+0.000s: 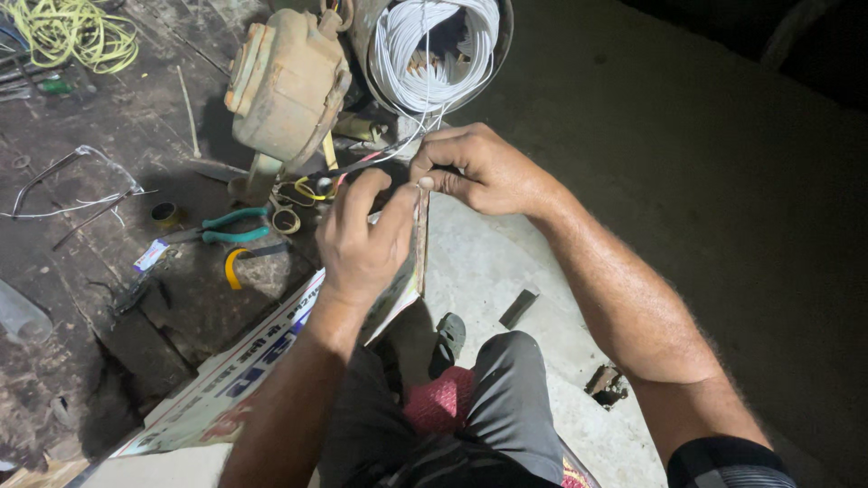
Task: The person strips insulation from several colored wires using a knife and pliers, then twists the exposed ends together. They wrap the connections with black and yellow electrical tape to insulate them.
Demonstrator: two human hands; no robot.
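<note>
My left hand [362, 237] grips a flat, thin board-like piece [409, 271] held on edge, with the thumb pressed near its top. My right hand [475, 167] pinches a thin wire at the top of that piece, fingertips meeting the left thumb. A thin white wire [411, 136] runs from the hands up to a coil of white wire [434, 50] inside a round container. The exact point where the wire meets the piece is hidden by my fingers.
A worn beige motor-like housing [285, 86] stands left of the coil. Green-handled pliers [226, 226], tape rolls [165, 213], and a yellow wire bundle [72, 32] lie on the dark workbench. A printed sheet [235, 380] hangs at the bench edge. My knees and a sandal [449, 336] are below.
</note>
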